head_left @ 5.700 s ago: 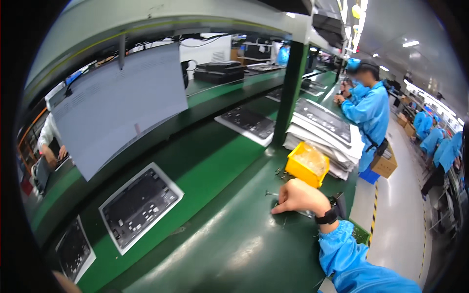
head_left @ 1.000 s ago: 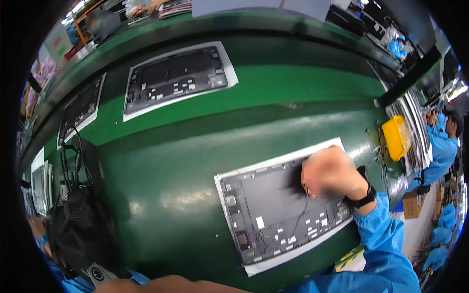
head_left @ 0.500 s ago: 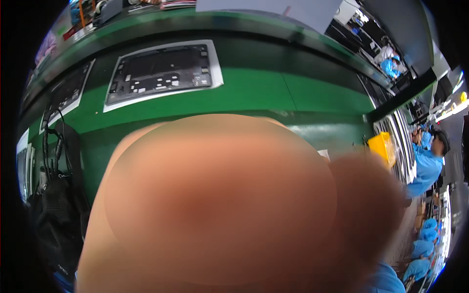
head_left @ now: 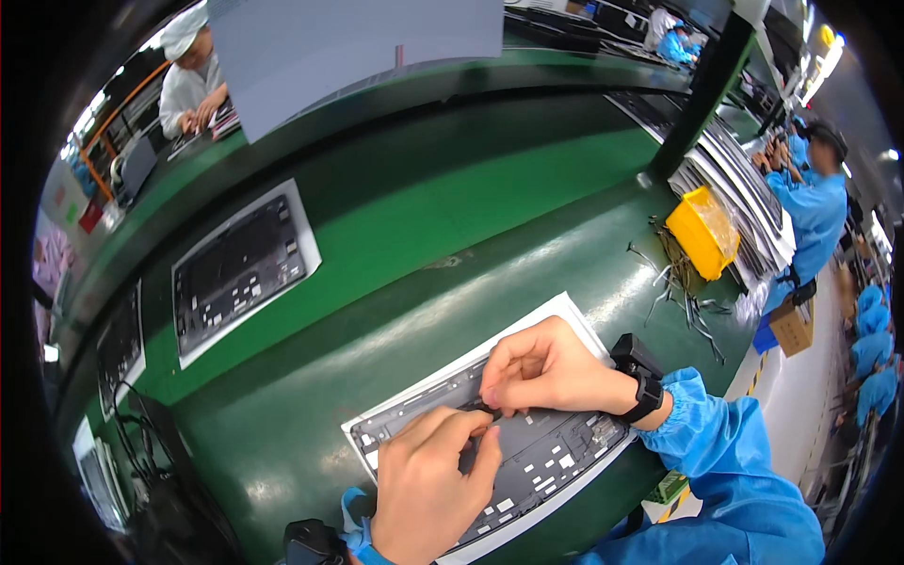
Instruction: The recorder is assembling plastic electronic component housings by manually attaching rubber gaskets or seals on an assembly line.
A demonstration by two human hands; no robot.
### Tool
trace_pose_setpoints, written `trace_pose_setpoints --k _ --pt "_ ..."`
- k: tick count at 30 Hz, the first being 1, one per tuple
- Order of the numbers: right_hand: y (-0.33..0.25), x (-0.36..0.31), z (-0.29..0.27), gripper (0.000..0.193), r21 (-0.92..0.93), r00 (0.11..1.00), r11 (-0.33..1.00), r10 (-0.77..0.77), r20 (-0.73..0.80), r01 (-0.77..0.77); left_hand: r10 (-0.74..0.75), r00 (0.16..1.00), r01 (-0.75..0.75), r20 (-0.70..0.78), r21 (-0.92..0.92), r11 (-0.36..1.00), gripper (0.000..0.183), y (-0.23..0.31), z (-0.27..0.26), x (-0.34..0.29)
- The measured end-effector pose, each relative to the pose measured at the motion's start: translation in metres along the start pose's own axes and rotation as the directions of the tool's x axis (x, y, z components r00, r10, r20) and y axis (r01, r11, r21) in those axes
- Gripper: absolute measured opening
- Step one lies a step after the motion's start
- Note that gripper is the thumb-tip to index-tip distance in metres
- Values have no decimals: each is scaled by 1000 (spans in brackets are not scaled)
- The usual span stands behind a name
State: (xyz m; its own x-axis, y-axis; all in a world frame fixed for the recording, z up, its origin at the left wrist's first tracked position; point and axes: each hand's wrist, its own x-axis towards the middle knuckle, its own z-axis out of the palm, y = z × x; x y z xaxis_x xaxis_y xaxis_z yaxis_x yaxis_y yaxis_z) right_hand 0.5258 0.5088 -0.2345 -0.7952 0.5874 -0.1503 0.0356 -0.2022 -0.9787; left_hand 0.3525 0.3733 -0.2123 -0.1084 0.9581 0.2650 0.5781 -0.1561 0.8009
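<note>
On the green bench just in front of me lies a flat dark device panel (head_left: pixel 524 443), dotted with small white pieces, on a white sheet (head_left: pixel 567 313). My left hand (head_left: pixel 428 476) is over its near left part, thumb and forefinger closed in a pinch. Close to those fingertips, my right hand (head_left: pixel 556 372) pinches above the panel's far middle, fingers curled. A small dark bit shows between the two hands, but what either hand holds is too small to make out. A black wrist strap (head_left: pixel 647 394) is on my right wrist; a blue band (head_left: pixel 356 527) circles the left.
Two similar panels, one nearer (head_left: pixel 240 268) and one farther left (head_left: pixel 121 344), lie on white sheets. A black bag with cables (head_left: pixel 165 471) is at lower left. On the right are a yellow bin (head_left: pixel 702 234), loose metal strips (head_left: pixel 687 292) and stacked sheets (head_left: pixel 753 212). Co-workers sit beyond.
A blurred hand close to the camera filled much of the earlier view. Now both my hands are down at the panel, pinching, and the view has turned, bringing the right side closer.
</note>
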Motion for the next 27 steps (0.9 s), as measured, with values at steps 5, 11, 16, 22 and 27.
trace_pose_setpoints --k 5,11,16,22,27 --pt "14 -3 10 7 -143 963 954 -269 -7 265 -39 999 39 2 -20 999 10 -1 1 5" --pt "12 -3 6 11 -279 933 892 -354 60 356 -31 999 31 33 -10 999 9 -7 3 9" --pt "8 -3 3 5 -326 936 877 -337 102 352 32 996 -31 84 -16 999 9 -19 5 10" --pt "6 -3 -2 8 -394 918 832 -386 94 390 29 995 -28 97 -17 999 8 -24 5 14" --pt "-7 -1 -18 13 -561 910 741 -410 57 369 37 999 -39 23 67 997 6 -32 -2 22"
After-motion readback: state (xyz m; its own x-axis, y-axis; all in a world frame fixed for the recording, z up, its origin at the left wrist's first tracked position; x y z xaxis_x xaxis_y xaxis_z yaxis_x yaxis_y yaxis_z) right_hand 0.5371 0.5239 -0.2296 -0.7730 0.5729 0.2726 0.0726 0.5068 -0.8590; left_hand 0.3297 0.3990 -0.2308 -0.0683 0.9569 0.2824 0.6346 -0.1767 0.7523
